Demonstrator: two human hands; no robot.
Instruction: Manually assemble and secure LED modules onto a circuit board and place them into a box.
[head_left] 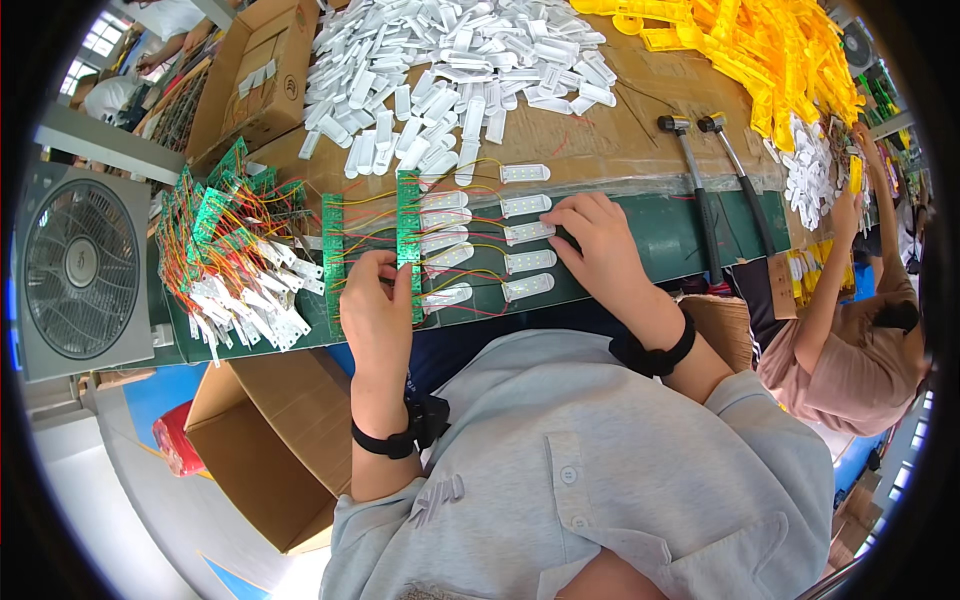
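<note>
Left hand (374, 312) at the bench's front edge, fingers curled at the near end of a long, narrow green circuit board (408, 212); cannot tell whether it pinches the board. Right hand (606, 246) bent over the green-topped bench (655, 232), fingertips at the right end of a white, round-ended plastic light plate (528, 233); grip unclear. Thin red and yellow wires run between board and plates. Loose white plastic pieces (450, 70) heaped toward the far edge; two black-handled metal hammers (705, 225) right, reaching the front edge.
</note>
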